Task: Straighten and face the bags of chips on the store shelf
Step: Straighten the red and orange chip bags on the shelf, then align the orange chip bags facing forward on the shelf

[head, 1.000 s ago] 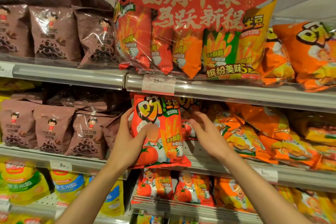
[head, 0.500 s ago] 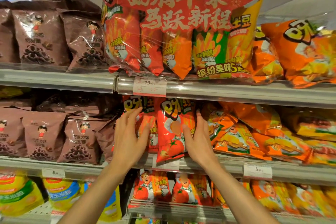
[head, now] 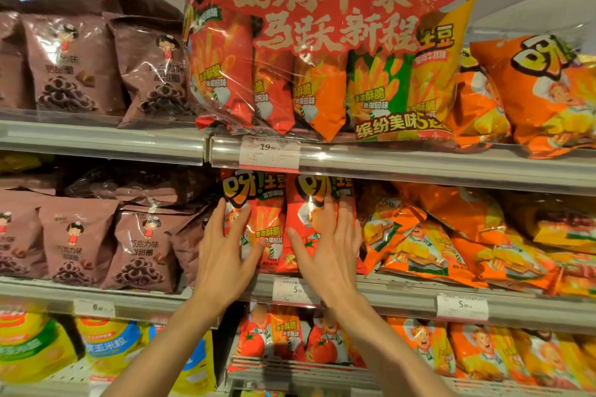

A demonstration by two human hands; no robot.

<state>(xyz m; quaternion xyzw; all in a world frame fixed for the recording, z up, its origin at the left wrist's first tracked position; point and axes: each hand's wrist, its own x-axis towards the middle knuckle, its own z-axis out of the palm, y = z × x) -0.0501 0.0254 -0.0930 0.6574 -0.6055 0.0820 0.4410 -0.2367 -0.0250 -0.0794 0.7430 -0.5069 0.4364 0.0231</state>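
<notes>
Two red tomato-flavour chip bags stand upright side by side on the middle shelf [head: 403,295], fronts facing out. My left hand [head: 227,255] lies flat against the left red bag [head: 267,219], fingers spread. My right hand [head: 329,255] presses flat on the right red bag [head: 309,203], fingers spread upward. Neither hand grips a bag. To their right, orange chip bags [head: 419,245] lie tilted and piled on the same shelf.
A big red multipack [head: 322,48] sits on the upper shelf [head: 419,164], with orange bags [head: 541,97] beside it. Brown bags [head: 142,245] fill the left sections. Yellow bags [head: 106,348] and more red and orange bags [head: 274,338] fill the bottom shelf. Price tags [head: 270,153] hang on the rails.
A second ago my left hand held one red bag out in front of the shelf. It now stands back on the shelf beside another, and both hands rest flat on the two bags.
</notes>
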